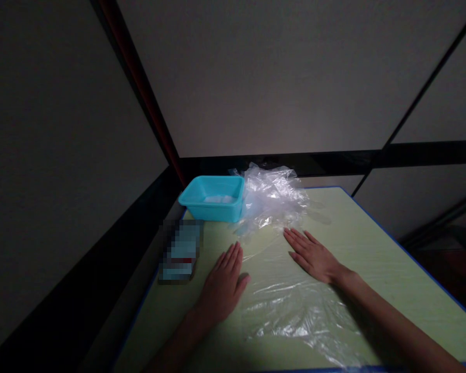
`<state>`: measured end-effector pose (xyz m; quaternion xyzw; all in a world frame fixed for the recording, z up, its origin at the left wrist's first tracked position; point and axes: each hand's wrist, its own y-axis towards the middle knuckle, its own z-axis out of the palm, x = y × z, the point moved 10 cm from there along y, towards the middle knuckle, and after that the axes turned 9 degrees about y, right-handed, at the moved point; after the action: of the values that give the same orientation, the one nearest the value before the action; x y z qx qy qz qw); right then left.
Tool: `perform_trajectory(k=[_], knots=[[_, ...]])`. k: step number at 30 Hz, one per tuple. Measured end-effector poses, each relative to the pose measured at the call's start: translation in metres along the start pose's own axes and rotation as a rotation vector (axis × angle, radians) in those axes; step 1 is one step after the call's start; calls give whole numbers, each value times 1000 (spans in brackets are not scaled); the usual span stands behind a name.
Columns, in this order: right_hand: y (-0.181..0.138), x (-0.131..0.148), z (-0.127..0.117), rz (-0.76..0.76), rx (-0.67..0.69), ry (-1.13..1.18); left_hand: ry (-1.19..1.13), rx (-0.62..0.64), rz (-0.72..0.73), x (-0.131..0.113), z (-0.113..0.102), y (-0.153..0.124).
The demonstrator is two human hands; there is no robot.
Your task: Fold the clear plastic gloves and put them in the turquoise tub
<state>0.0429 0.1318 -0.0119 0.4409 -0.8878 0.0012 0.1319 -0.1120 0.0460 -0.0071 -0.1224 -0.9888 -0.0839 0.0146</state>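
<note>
A clear plastic bag [291, 311] lies spread on the table, wrinkled toward the near edge and smoother farther off. My left hand [223, 285] rests flat at the bag's left side, thumb held away from the fingers. On its far right part lies my right hand [310, 254], palm down with the fingers stretched out. Neither hand grips anything. Beyond the fingertips sits a crumpled heap of clear plastic bags [274, 194].
A turquoise plastic basin [217, 211] with something whitish inside stands at the back left, touching the heap. Nearer, a blurred-out flat object [181, 251] lies by the left edge. The pale green table [376, 248] has blue edging; walls [272, 77] rise behind and left.
</note>
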Motion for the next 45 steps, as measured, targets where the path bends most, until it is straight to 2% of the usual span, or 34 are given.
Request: perform_trajectory(k=[14,24,27,29,33,36,39,45], knots=[[3,-2,-9,36,-67,-47,68,-28,-8,0,-9,5],[10,-14,-5,113,-24,22,52,-1,-16,8,-4,16],[11,-25,-12,163,-29,103,-26,-8,-18,10,0,15],[14,-30,-24,173,-83,154,-130,-31,-30,12,-3,16],[24,-25,-47,144,-178,220,-417,-154,-110,24,-22,26],[34,-8,-44,100,-119,254,-513,-189,-141,31,-28,38],[41,0,-36,96,-76,262,-529,-186,-162,34,-22,49],[52,-35,-35,264,-118,239,-527,-186,-228,37,-10,54]])
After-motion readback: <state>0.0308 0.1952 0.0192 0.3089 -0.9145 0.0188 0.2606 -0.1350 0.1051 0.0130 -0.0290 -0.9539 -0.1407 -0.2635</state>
